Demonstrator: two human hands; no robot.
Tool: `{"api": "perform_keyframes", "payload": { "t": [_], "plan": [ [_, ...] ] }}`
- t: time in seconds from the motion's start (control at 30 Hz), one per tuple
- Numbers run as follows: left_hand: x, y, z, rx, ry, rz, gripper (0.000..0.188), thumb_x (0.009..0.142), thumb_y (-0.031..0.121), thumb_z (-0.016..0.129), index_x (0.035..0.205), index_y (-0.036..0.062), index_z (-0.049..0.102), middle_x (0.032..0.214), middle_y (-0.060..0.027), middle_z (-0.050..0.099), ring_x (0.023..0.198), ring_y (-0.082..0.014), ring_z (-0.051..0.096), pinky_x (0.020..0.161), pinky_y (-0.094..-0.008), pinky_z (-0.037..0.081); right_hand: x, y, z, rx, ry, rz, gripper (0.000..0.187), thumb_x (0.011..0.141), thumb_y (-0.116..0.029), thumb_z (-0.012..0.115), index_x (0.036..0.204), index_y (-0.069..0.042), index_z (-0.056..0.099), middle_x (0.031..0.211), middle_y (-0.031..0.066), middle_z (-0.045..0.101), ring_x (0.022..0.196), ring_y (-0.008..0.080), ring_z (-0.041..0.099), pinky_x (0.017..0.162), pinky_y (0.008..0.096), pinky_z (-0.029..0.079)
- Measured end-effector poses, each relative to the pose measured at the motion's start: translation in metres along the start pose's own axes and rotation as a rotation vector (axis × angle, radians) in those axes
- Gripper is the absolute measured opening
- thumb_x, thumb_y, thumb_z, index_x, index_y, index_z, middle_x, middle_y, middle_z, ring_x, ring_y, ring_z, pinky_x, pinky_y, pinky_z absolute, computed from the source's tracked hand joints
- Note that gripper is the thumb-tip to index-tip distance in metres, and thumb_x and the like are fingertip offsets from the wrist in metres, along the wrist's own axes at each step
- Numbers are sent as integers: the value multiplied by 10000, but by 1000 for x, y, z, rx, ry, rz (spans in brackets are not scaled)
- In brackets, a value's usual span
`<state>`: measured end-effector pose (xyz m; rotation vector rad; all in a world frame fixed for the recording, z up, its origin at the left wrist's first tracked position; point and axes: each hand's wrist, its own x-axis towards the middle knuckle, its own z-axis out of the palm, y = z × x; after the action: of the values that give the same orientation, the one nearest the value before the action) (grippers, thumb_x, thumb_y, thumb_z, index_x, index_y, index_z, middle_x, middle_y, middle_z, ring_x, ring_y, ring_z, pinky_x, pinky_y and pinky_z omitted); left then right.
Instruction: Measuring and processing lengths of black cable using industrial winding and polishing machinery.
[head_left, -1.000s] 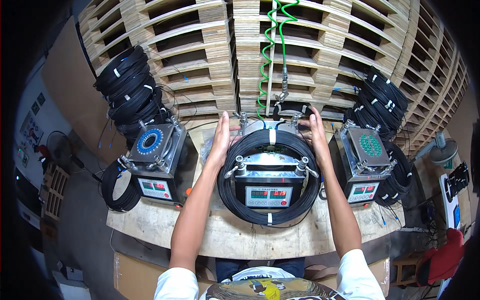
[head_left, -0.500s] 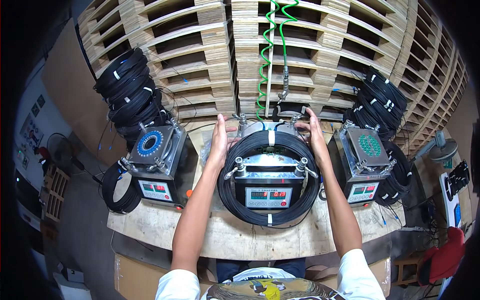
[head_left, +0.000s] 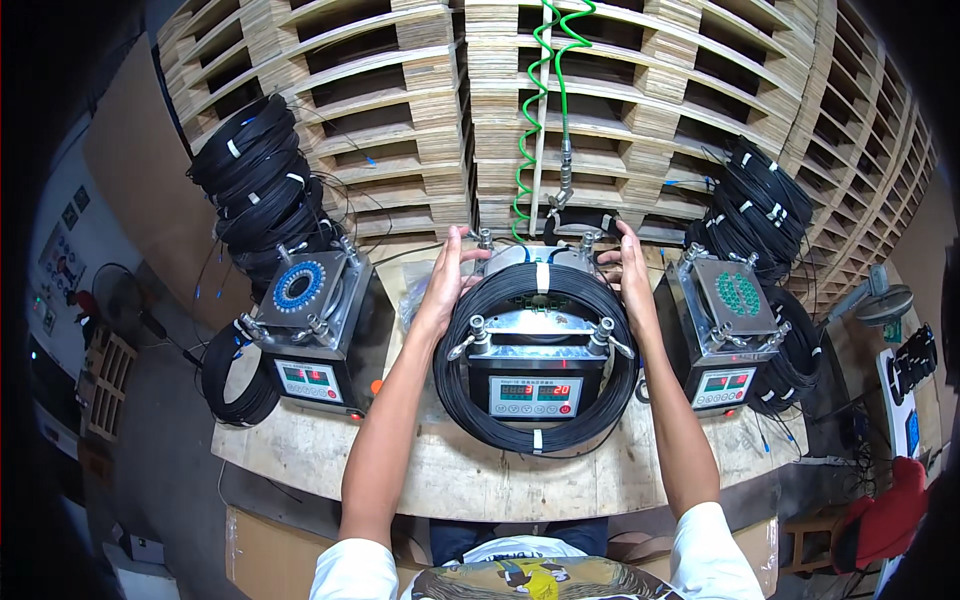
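Our left hand (head_left: 443, 285) and right hand (head_left: 630, 278) are spread, palms facing, at either side of the black coil (head_left: 449, 375); we cannot tell if they touch it. From above, we see it encircle the middle machine's panel (head_left: 535, 396).

Wide head-worn fisheye, facing down

The black cable coil (head_left: 448, 375) covers parts of the middle machine (head_left: 538, 351) from me; whether my left hand (head_left: 444, 285) touches it, I can't tell (my shirt (head_left: 590, 576) runs off the lower edge).
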<state>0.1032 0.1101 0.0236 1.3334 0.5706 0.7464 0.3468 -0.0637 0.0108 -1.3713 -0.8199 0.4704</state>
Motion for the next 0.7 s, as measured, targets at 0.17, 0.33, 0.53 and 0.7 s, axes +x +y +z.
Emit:
{"api": "perform_keyframes", "payload": {
  "t": [0.17, 0.33, 0.53, 0.7],
  "plan": [
    [0, -5, -7, 1, 91, 8, 726, 1009, 665, 348, 1500, 130, 351, 1090, -135, 624, 776, -192, 648, 666, -274, 528, -2, -5, 7, 29, -54, -57, 635, 1041, -601, 338, 1537, -204, 353, 1025, 102, 598, 764, 115, 573, 707, 251, 513],
    [1, -5, 0, -77, 159, -3, 732, 1007, 657, 372, 1519, 137, 314, 1175, -143, 580, 820, -204, 663, 703, -284, 541, 0, -3, 5, 68, -68, -42, 637, 1042, -605, 326, 1546, -215, 329, 1039, 101, 597, 762, 116, 595, 693, 252, 518],
    [-1, 0, 1, -8, 95, 42, 757, 1006, 666, 356, 1574, 184, 223, 1318, -178, 539, 844, -208, 647, 747, -288, 544, -2, -5, 6, 33, 32, 14, 678, 1027, -641, 315, 1557, -220, 296, 1026, 98, 551, 704, 145, 619, 575, 222, 485],
    [-5, 4, 3, -4, 61, -10, 787, 986, 696, 369, 1568, 183, 238, 1295, -185, 534, 785, -188, 593, 722, -301, 522, 2, 4, -1, -50, 11, -21, 675, 1026, -636, 333, 1553, -216, 307, 1002, 96, 554, 728, 145, 599, 629, 246, 493]
  ]
}}
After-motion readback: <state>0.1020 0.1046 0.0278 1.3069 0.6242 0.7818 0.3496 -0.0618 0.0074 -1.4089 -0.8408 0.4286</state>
